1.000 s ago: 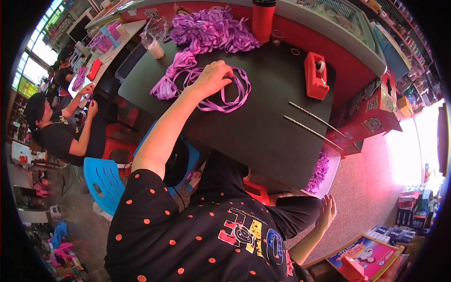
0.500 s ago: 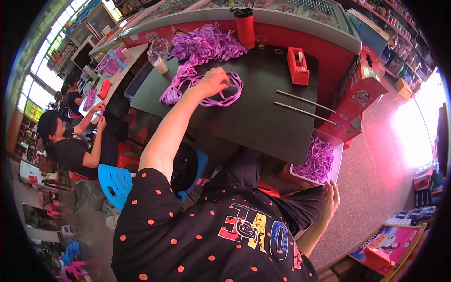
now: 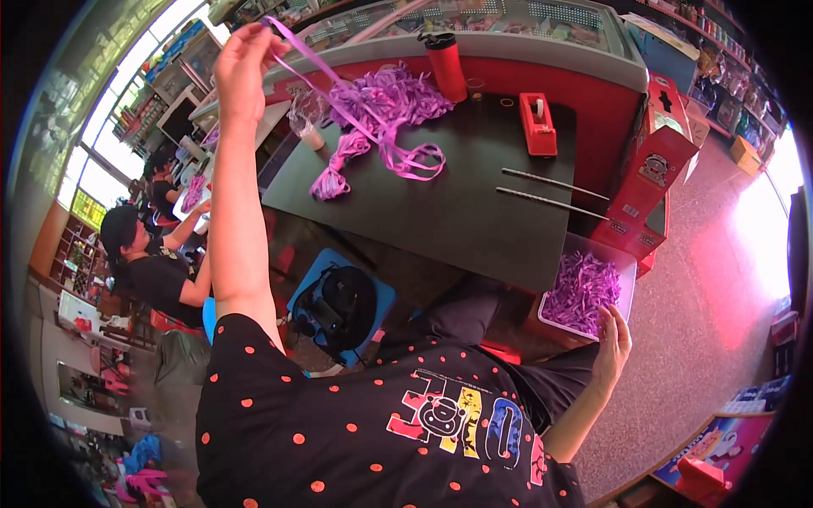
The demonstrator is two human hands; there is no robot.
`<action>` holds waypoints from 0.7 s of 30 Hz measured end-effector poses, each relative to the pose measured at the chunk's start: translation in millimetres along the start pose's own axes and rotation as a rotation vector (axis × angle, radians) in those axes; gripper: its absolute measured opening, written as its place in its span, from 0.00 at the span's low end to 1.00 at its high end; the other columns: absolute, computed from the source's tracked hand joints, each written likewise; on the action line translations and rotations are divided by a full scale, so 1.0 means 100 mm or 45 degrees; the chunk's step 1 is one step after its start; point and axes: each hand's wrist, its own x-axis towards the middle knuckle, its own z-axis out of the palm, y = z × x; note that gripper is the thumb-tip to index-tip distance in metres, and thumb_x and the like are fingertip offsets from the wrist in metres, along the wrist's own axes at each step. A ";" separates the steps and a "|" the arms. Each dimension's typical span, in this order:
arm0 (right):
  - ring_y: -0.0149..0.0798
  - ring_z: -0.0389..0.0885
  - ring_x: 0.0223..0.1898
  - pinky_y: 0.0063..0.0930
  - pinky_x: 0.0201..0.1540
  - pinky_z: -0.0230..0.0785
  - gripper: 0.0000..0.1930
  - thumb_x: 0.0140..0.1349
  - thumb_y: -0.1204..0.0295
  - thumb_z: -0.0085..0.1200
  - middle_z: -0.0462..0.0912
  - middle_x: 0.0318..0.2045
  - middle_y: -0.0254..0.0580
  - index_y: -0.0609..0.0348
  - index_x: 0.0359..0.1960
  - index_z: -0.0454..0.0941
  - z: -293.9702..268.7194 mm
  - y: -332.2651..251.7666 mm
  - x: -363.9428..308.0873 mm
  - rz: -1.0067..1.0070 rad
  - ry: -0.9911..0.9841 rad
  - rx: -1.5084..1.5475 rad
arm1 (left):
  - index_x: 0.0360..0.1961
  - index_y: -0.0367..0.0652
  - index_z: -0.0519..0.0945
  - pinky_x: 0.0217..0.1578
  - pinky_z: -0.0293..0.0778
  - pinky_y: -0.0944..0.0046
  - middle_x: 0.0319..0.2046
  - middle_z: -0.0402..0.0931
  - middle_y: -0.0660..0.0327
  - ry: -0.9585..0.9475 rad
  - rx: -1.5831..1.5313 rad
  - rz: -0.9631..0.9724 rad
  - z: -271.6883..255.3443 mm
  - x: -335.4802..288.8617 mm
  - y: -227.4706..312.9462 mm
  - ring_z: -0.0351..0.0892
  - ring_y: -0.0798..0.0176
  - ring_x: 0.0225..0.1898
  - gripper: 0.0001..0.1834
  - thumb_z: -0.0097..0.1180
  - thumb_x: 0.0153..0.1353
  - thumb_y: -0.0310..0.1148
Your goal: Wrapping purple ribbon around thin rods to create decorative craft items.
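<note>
My left hand (image 3: 244,72) is raised high beyond the far left of the table, its fingers pinched on a purple ribbon (image 3: 306,52). From there the ribbon slants down to loose loops on the black table (image 3: 474,203). Beside those loops lies a gathered bundle of purple ribbon (image 3: 339,161), and behind it a large tangled heap of ribbon (image 3: 402,97). My right hand (image 3: 611,347) hangs low at the right, fingers apart and holding nothing. It is nearest to a pale bin (image 3: 630,292) filled with short purple ribbon pieces (image 3: 584,296).
On the table are a red tape dispenser (image 3: 538,125), two thin metal rods (image 3: 550,199) and a red tumbler (image 3: 445,68). A red box (image 3: 652,169) stands at its right edge. Left are a blue stool (image 3: 381,317) bearing a black bag, and a seated person (image 3: 152,262).
My left hand has swung up and left from the table, drawing the ribbon out of its coil into a long slanting strip. The view has shifted slightly; my right hand stays by the bin.
</note>
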 end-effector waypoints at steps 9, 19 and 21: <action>0.31 0.78 0.46 0.21 0.50 0.69 0.15 0.68 0.73 0.48 0.81 0.45 0.45 0.65 0.53 0.74 0.00 0.00 0.21 -0.046 -0.152 0.000 | 0.46 0.36 0.74 0.19 0.55 0.75 0.28 0.72 0.65 -0.233 0.065 -0.378 0.48 0.47 -0.44 0.59 0.78 0.19 0.14 0.57 0.62 0.31; 0.34 0.75 0.51 0.24 0.55 0.65 0.16 0.65 0.77 0.48 0.79 0.49 0.45 0.69 0.54 0.72 0.04 -0.59 0.15 -0.265 -0.221 -0.221 | 0.38 0.36 0.82 0.36 0.72 0.75 0.31 0.81 0.66 -1.302 0.583 -0.180 2.34 -0.84 0.43 0.76 0.77 0.33 0.07 0.58 0.58 0.25; 0.36 0.72 0.57 0.26 0.60 0.62 0.18 0.65 0.82 0.46 0.74 0.55 0.47 0.71 0.57 0.69 0.37 -0.98 0.11 -0.394 -0.294 -0.154 | 0.38 0.36 0.82 0.37 0.73 0.72 0.32 0.82 0.62 -1.572 0.312 -0.162 2.70 -1.22 0.46 0.78 0.73 0.34 0.08 0.59 0.57 0.26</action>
